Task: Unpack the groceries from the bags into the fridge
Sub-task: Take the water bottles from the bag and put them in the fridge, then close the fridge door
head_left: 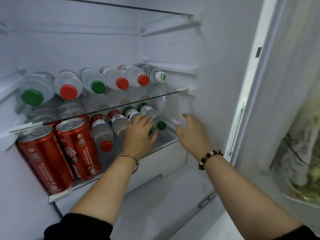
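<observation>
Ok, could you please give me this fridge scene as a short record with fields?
upper shelf: six water bottles lying on their sides, caps outward
lower shelf: red cans on the left, more bottles lying beside them
left hand: grips a green-capped bottle on the lower shelf
right hand: open, holding nothing

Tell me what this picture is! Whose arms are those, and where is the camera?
No robot here: the arms belong to a person who wears a camera on the head, so you see what they see. Both arms reach into an open fridge. On the top shelf lie six water bottles, caps towards us. On the lower shelf are red cans and more bottles. The left hand grips one bottle there. The right hand is open nearby and holds nothing.
</observation>
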